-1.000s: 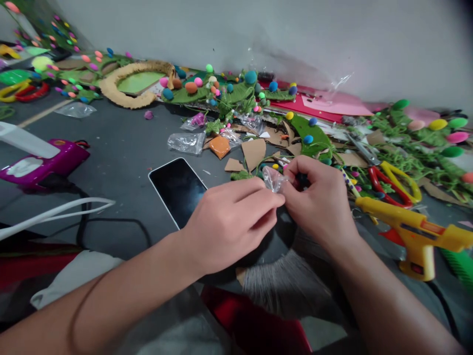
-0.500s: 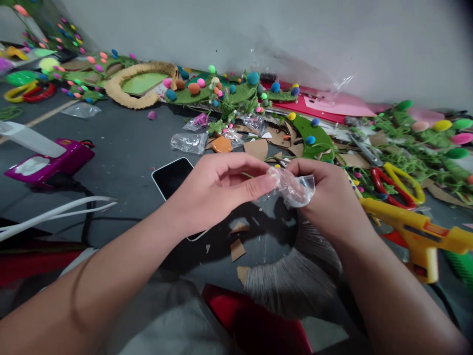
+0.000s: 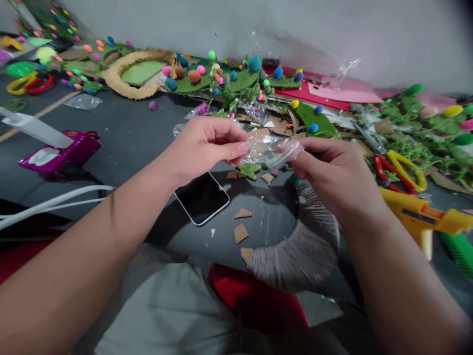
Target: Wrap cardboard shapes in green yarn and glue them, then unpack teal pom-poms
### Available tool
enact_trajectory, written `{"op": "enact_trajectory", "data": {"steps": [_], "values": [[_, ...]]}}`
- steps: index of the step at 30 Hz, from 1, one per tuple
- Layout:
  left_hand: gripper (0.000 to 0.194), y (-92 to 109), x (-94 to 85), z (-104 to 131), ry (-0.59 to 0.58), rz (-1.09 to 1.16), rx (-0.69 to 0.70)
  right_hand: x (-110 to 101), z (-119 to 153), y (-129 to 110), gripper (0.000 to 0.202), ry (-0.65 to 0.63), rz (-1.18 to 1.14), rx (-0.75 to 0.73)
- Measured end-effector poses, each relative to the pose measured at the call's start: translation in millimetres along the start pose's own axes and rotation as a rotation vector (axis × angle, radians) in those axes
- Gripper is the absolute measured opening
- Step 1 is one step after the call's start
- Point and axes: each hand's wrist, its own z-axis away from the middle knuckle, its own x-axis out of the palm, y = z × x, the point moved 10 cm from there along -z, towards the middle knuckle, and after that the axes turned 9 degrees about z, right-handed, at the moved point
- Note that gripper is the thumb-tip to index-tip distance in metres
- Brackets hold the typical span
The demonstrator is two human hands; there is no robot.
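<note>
A small clear plastic bag (image 3: 264, 149) stretches between my two hands above the dark table. My left hand (image 3: 212, 143) pinches one end between thumb and fingers. At the other end, my right hand (image 3: 328, 170) grips it, with the fingertips partly behind the film. What the bag contains, if anything, I cannot make out. Below it lie a small green leaf-like piece (image 3: 249, 170) and a cardboard scrap (image 3: 241, 233). A curved form wrapped in grey yarn (image 3: 295, 256) rests beneath my right hand. Under my left wrist is a phone (image 3: 203, 199) with a dark screen.
On the right lie a yellow glue gun (image 3: 417, 212) and red-and-yellow scissors (image 3: 401, 172). A purple glue gun (image 3: 61, 155) and white cables (image 3: 55, 204) are on the left. Along the wall sit a tan wrapped ring (image 3: 133, 93) and leafy greenery with colored balls (image 3: 232, 84).
Both hands have risen slightly and drawn apart. The bag, crumpled at my right fingers before, is now stretched between both hands. More of the phone and grey yarn form shows.
</note>
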Motion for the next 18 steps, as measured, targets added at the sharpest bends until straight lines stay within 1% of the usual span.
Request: {"op": "enact_trajectory", "data": {"steps": [2,4,6,8,10,12,16,18], "values": [[0.002,2,-7.9,-2,0.048,-0.013,0.032,-15,-1,1,0.014,0.126,0.098,-0.004],[0.004,4,-13.4,-3,0.096,-0.029,0.047,-24,-1,3,0.015,0.193,0.148,0.004],[0.007,7,-12.1,-2,0.100,-0.041,0.044,-22,-1,3,0.016,0.155,0.133,0.006],[0.011,10,-5.7,0,0.073,-0.054,0.031,-11,-1,0,0.016,0.057,0.085,-0.010],[0.014,13,-0.5,2,0.063,-0.074,0.023,-1,2,-7,0.015,-0.006,0.057,-0.042],[0.017,16,1.9,3,0.071,-0.090,0.016,2,3,-11,0.014,-0.015,0.051,-0.062],[0.019,19,3.7,4,0.072,-0.079,0.014,1,3,-10,0.015,0.013,0.092,-0.059],[0.019,19,1.8,2,0.079,-0.078,0.026,0,2,-11,0.018,0.012,0.128,-0.069]]}}
